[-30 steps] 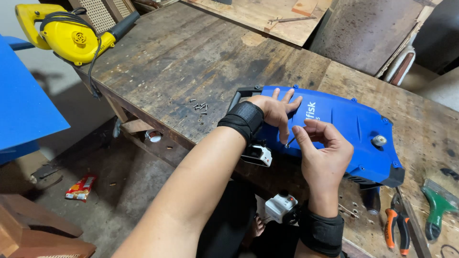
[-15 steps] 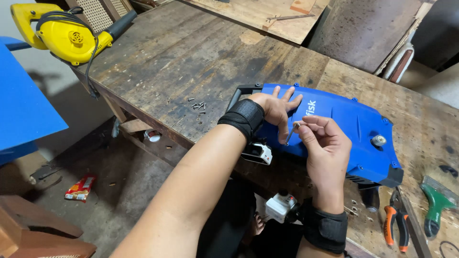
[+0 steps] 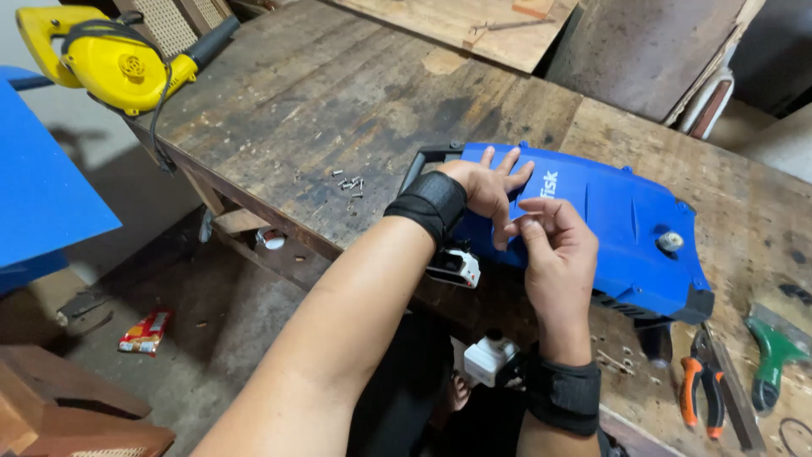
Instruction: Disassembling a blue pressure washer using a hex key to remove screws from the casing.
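Hands on the blue housing

Left hand spread flat on blue housing; right hand pinches something unseen at 6 o'clock. Loose screws could roll off the counter.

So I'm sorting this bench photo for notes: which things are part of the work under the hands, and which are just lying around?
In hand:
- blue casing, left hand flat on it
- right hand pinching at its edge
- loose screws beside it

Lying about:
- yellow blower
- orange pliers
- green tool
- wrapper on the floor

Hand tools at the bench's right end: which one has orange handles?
The pliers, lying nearer the blue tool housing. The tool beside them has a green handle instead.
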